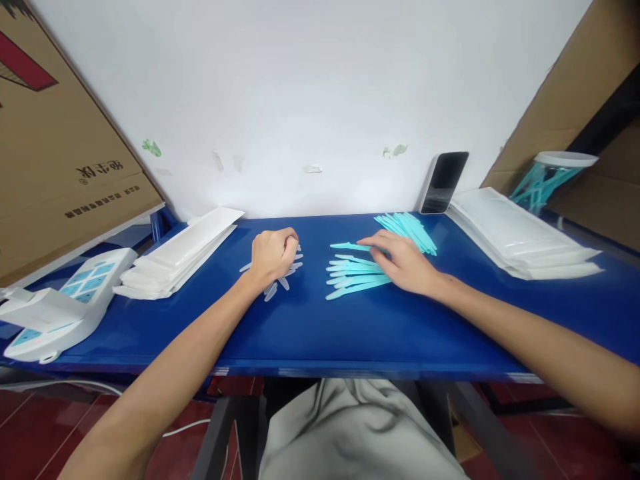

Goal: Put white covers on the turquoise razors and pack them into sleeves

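Curled above a loose group of small clear plastic caps (284, 283), my left hand (271, 255) has its fingers pressed together. Anything inside them is hidden from view. My right hand (400, 260) has its index finger and thumb at the handle of a teal eyebrow razor (344, 247), whose pale blade end points left. Just below that razor, more teal eyebrow razors (357, 280) lie in a rough row, blade ends to the left, partly under my right hand. A denser pile of teal razors (407, 230) lies behind it.
White packets (183, 250) are stacked on the left, beside a white power strip (90, 287) with a plug. More packets (520, 233) lie on the right, near a phone (444, 182) leaning on the wall and a clear tub (543, 180) of teal sticks. Cardboard (60, 147) stands at left.
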